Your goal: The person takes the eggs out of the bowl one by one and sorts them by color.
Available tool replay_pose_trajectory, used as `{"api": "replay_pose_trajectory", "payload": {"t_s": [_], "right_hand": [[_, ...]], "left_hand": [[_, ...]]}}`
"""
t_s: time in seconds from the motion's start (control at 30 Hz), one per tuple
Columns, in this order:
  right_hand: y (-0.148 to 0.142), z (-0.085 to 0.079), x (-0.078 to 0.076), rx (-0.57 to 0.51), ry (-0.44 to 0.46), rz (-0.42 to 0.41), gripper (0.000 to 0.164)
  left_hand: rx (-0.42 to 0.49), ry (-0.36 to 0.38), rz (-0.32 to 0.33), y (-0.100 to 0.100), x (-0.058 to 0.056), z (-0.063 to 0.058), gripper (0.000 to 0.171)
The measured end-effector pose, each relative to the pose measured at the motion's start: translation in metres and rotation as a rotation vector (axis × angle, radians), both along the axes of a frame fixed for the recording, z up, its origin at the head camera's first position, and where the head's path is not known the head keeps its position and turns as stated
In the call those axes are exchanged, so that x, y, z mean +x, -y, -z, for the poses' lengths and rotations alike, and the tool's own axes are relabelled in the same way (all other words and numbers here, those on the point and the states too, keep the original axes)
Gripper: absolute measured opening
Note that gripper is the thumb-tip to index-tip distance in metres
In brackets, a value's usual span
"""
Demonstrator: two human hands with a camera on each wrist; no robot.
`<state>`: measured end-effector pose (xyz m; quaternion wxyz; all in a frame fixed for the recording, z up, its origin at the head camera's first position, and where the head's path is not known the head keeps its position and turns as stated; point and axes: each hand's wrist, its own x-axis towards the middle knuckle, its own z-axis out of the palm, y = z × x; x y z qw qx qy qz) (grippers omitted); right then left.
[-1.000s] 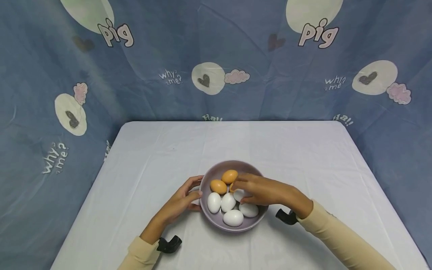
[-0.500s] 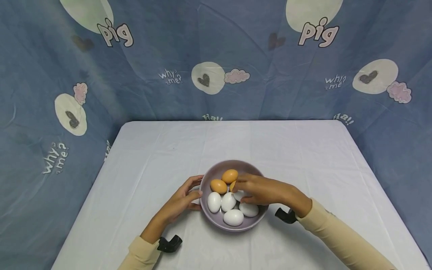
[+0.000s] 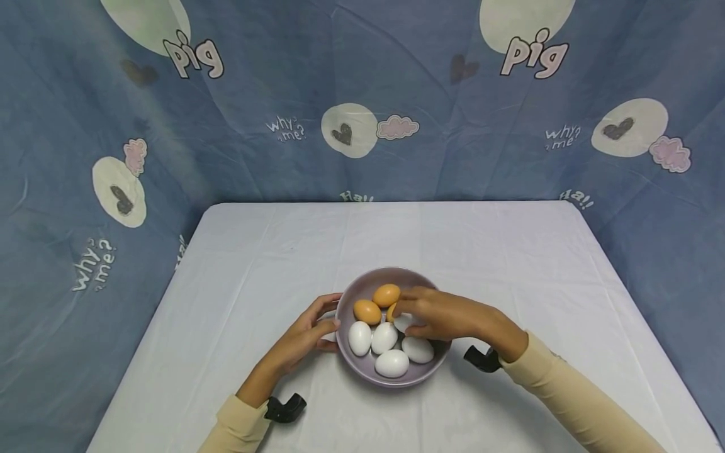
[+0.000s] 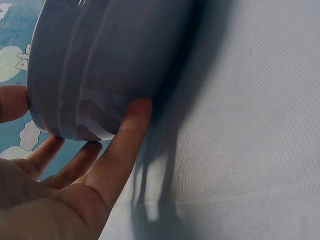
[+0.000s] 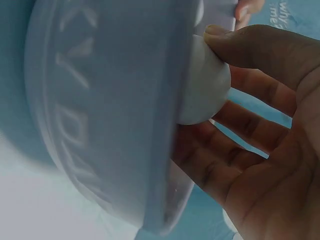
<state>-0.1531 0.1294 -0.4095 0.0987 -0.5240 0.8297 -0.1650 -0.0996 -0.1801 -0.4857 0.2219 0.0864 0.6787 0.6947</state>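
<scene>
A mauve bowl [image 3: 391, 380] holds several white eggs and orange-brown eggs. My left hand [image 3: 306, 333] lies against the bowl's left side, fingers spread and mostly straight. In the left wrist view its thumb meets the rim, and the fingertips touch the outer wall of the bowl [image 4: 100, 60]. Over the bowl's right part, my right hand [image 3: 447, 316] has its thumb and fingers round a white egg [image 3: 403, 322]. That egg [image 5: 207, 85] shows between thumb and fingers in the right wrist view. An orange egg [image 3: 390, 313] beside it is partly hidden by the fingers.
The bowl stands near the middle of a table [image 3: 272, 251] with a white cloth. Behind and at the sides hangs a blue printed curtain [image 3: 442, 163]. Raised letters mark the bowl's outer wall in the right wrist view. A black wrist mount [image 3: 286, 409] sits under the left sleeve.
My right hand shifts very slightly to the right, keeping its fingers round the white egg. The left hand stays in place against the bowl.
</scene>
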Motion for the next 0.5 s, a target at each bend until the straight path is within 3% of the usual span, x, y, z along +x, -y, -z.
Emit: {"api": "replay_pose_trajectory", "payload": {"t_s": [0.3, 0.5], "right_hand": [[-0.007, -0.009, -0.003, -0.046, 0.070, 0.062, 0.027], [-0.016, -0.017, -0.004, -0.054, 0.042, 0.092, 0.030]], "left_hand": [[0.002, 0.003, 0.000, -0.001, -0.001, 0.000, 0.056], [0.011, 0.008, -0.007, -0.001, 0.000, 0.001, 0.057]]}}
